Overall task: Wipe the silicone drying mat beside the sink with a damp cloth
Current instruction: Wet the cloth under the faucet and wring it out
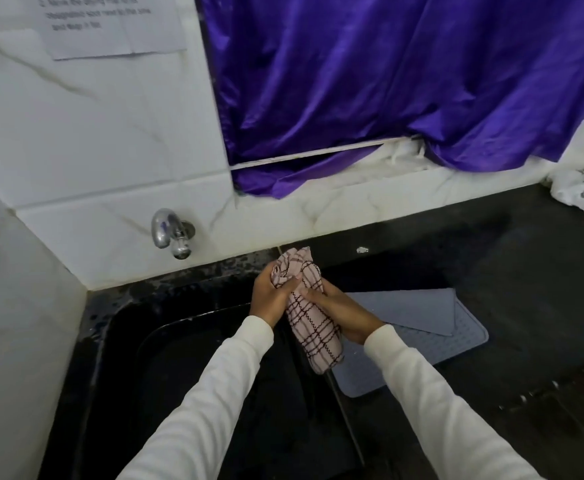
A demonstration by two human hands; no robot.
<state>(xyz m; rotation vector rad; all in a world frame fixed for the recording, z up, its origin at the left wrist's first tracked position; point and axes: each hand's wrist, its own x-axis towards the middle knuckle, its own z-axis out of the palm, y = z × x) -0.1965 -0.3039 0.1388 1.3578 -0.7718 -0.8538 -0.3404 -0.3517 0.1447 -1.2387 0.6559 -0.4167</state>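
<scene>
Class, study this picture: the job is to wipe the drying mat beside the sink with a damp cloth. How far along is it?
Done: the checked cloth is picked up. In hand: the left hand and right hand both grip it bunched above the sink's edge, apparently wringing it. Left: the cloth is not on the grey mat, whose far corner lies folded over, so flattening and wiping remain.
</scene>
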